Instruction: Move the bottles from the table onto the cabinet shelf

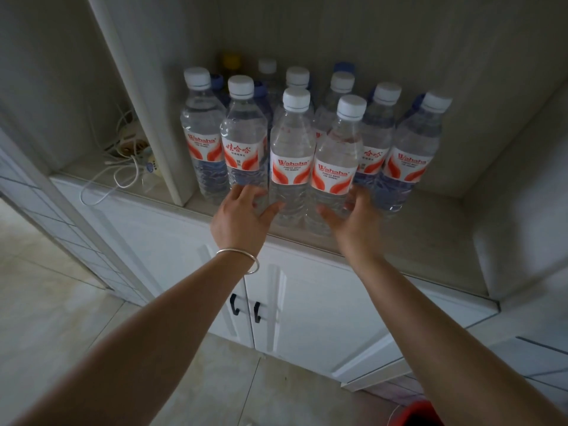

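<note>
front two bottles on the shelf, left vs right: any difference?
Left bottle stands slightly further back, its cap higher in the view; right bottle is nearer the shelf edge. The left hand has its thumb against the left bottle's base; the right hand curves round the right one's base. Both: upright, white caps, red Wahaha labels, clear.

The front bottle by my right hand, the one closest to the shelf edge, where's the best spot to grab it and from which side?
Grip the front right bottle around its ribbed lower body below the label, coming from the front right, where the right hand already is. It stands upright at the shelf edge, with its neighbor close on its left and more bottles behind, so only the front and right look open.
</note>
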